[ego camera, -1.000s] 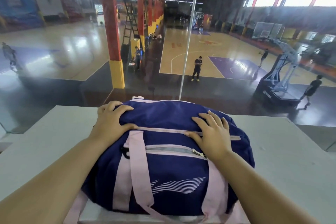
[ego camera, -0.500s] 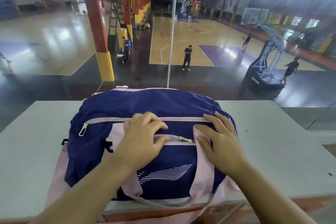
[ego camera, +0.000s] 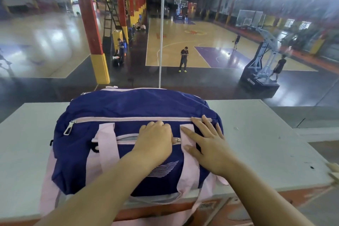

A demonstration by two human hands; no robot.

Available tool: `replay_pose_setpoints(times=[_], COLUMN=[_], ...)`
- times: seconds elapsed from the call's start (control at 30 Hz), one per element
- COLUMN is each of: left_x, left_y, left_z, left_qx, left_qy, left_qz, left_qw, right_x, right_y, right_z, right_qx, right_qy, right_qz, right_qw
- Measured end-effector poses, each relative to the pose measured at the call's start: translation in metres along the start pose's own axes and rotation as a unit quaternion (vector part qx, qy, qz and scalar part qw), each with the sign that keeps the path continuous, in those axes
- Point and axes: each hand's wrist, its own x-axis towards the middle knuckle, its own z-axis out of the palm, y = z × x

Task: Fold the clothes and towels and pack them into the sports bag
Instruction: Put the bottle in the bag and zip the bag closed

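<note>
A navy sports bag point(ego camera: 113, 108) with pink straps point(ego camera: 107, 145) lies on a grey ledge point(ego camera: 256, 134). Its top zipper point(ego camera: 128, 119) is closed, with the metal pull point(ego camera: 68, 128) at the left end. My left hand point(ego camera: 154, 141) rests on the front pocket with its fingers curled, pinching at the small pocket zipper pull point(ego camera: 177, 140). Just right of it, my right hand point(ego camera: 207, 143) lies flat on the bag's right side, fingers spread, over the right strap. No clothes or towels are in view.
The ledge ends at an orange-edged front lip point(ego camera: 275, 200). Beyond its far edge is a glass pane with a thin vertical pole point(ego camera: 161, 42), and a basketball hall with several people lies far below. A small pale object point(ego camera: 333, 169) sits at the ledge's right edge.
My left hand left the bag's top left end and came to the front pocket, then slid right along its zipper. My right hand stayed flat on the right side.
</note>
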Motion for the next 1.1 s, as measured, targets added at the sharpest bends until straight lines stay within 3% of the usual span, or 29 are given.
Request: replay_pose_setpoints(times=[0.23, 0.47, 0.67, 0.73, 1.1], left_x=[-0.014, -0.002, -0.009, -0.015, -0.066], left_y=[0.0, 0.008, 0.005, -0.005, -0.096], left_z=[-0.016, -0.04, -0.041, -0.045, -0.05], left_qx=[-0.024, -0.17, -0.16, -0.133, -0.117], left_qy=[0.032, -0.001, 0.018, 0.04, 0.119], left_qz=[-0.043, -0.064, -0.051, -0.05, -0.151], left_qw=[0.998, 0.983, 0.986, 0.989, 0.974], right_x=[-0.003, -0.001, -0.001, 0.0, -0.003], right_y=[-0.007, -0.014, -0.02, -0.021, -0.021], right_z=[0.005, 0.002, -0.005, -0.006, -0.002], right_qx=[-0.003, 0.067, 0.046, 0.045, 0.026], right_qy=[0.012, 0.041, 0.105, 0.088, 0.097], right_qz=[0.015, 0.043, 0.039, 0.054, 0.079], right_qw=[1.0, 0.996, 0.993, 0.994, 0.992])
